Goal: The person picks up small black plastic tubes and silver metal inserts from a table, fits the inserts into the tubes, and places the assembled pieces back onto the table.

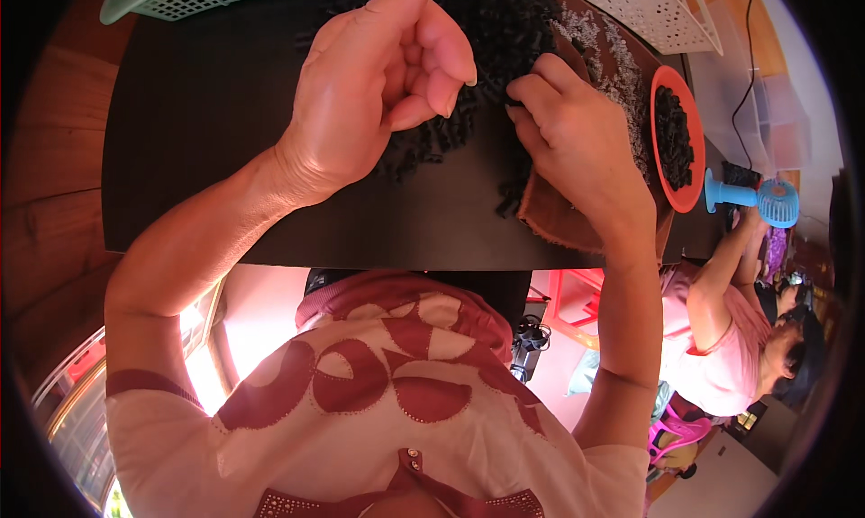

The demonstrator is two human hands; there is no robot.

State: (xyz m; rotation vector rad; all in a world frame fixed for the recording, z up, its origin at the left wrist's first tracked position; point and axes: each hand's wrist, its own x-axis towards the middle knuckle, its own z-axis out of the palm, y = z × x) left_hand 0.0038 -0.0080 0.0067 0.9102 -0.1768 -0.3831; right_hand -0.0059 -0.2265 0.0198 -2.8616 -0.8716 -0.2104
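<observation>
The left hand (360, 95), fingers loosely curled, hangs over the bench (207, 131); the right hand (577, 126) has its fingertips pinched together by the heap of black pieces (514, 31) toward the far edge. What either holds cannot be told. A rightward swing might knock the red bowl (678, 77) near the right edge, spilling its black contents (673, 140).

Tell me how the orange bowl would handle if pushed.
The orange bowl looks like thin plastic, so it is probably light. It appears wide and shallow, so it would likely slide rather than tip. The loose black pieces inside might spill if it tilted.
</observation>
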